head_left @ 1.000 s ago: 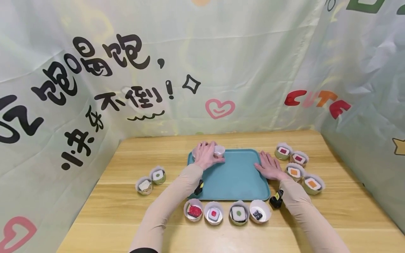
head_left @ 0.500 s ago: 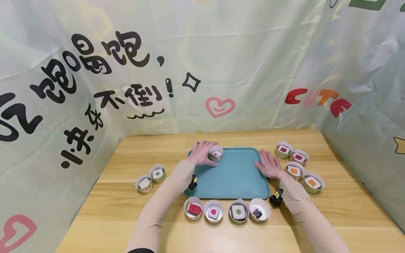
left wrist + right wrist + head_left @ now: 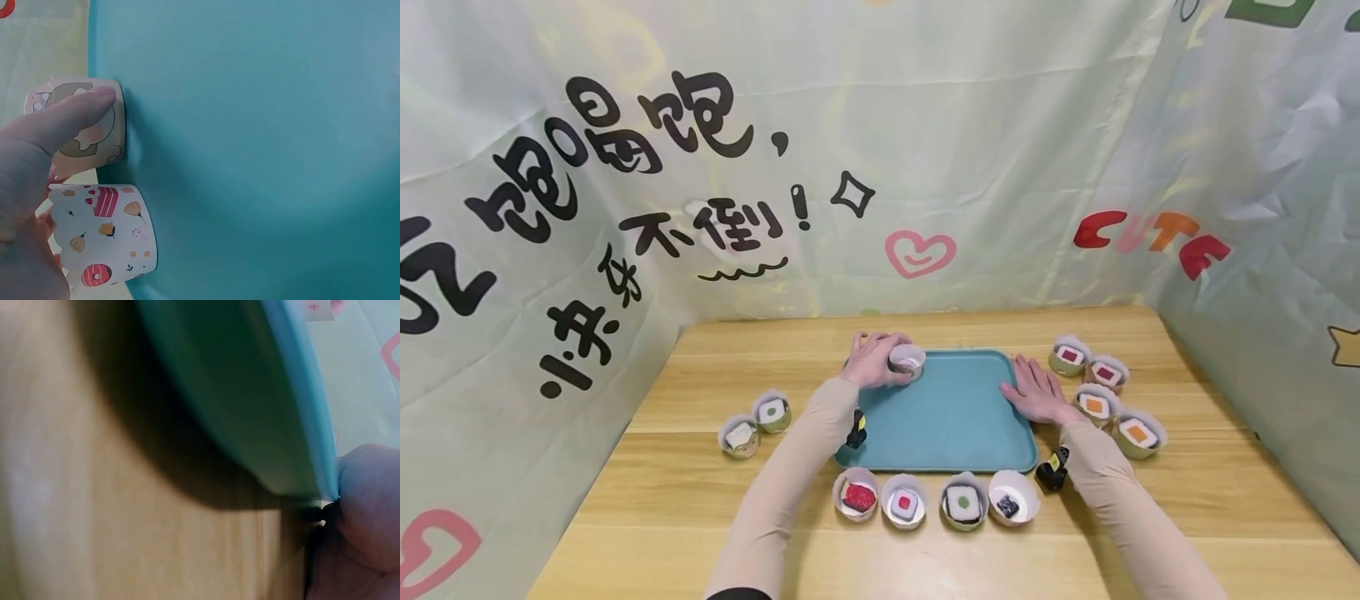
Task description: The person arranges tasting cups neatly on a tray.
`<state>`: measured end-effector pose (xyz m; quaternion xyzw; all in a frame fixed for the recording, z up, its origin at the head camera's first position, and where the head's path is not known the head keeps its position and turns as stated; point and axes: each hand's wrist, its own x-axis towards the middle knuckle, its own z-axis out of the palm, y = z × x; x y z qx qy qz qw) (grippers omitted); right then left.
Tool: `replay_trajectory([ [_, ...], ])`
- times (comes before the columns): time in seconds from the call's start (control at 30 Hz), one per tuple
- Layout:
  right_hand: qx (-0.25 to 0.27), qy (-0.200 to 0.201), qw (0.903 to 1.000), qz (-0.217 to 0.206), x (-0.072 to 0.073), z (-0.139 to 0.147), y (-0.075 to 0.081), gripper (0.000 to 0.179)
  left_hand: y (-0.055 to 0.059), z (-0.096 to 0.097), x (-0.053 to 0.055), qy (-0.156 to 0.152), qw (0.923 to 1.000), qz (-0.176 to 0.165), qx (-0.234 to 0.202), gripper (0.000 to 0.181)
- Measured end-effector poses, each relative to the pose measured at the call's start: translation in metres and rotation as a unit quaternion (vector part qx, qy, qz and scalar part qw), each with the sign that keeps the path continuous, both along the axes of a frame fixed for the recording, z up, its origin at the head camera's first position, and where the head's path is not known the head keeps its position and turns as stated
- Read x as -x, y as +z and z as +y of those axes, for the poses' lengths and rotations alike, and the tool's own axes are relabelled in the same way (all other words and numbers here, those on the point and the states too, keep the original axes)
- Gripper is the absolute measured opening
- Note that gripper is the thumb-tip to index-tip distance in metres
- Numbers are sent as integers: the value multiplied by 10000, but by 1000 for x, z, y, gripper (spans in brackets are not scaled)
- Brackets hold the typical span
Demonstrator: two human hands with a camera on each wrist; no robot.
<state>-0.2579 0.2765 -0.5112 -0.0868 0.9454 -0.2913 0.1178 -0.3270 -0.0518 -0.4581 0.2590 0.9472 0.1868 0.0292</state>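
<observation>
My left hand (image 3: 876,360) is at the back left corner of the teal tray (image 3: 951,417). Its thumb presses the side of a paper baking cup with a cartoon animal print (image 3: 94,156), which stands on the tray. In the left wrist view a white paper cup with cake and donut prints (image 3: 115,240) stands beside it, under the hand. From the head view only one pale cup (image 3: 907,361) shows past the fingers. My right hand (image 3: 1036,393) rests on the tray's right rim with its fingers extended. In the right wrist view part of that hand (image 3: 372,500) touches the rim.
Several paper cups with sushi-like pieces line the tray's front edge, including one with a red-topped piece (image 3: 856,496). Two cups (image 3: 739,436) stand at the left. Several more, such as one with an orange-centred piece (image 3: 1096,405), stand right of my right hand.
My left hand has shifted left along the tray's back edge, bringing the cups toward the left corner. My right hand has stayed on the right rim.
</observation>
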Motion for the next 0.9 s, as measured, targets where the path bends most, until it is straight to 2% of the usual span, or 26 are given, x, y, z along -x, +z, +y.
replay_trajectory([
  [0.13, 57, 17, 10000, 1, 3, 3, -4, 100, -1, 1, 0, 155, 9999, 61, -4, 63],
  [0.33, 163, 25, 9998, -79, 0, 1, 1, 85, -4, 3, 0, 243, 9997, 53, 73, 63],
  [0.43, 234, 14, 9997, -87, -1, 0, 4, 84, -5, 3, 1, 228, 9997, 83, 75, 63],
  [0.63, 2, -17, 10000, -6, 3, 1, -3, 95, -5, 3, 2, 218, 9996, 125, 87, 63],
  [0.8, 73, -11, 10000, -12, 6, 3, -7, 111, -4, 4, 1, 240, 9996, 94, 104, 64],
  [0.9, 82, -20, 10000, -32, 6, 3, -7, 110, -3, 4, 0, 251, 9996, 75, 126, 64],
])
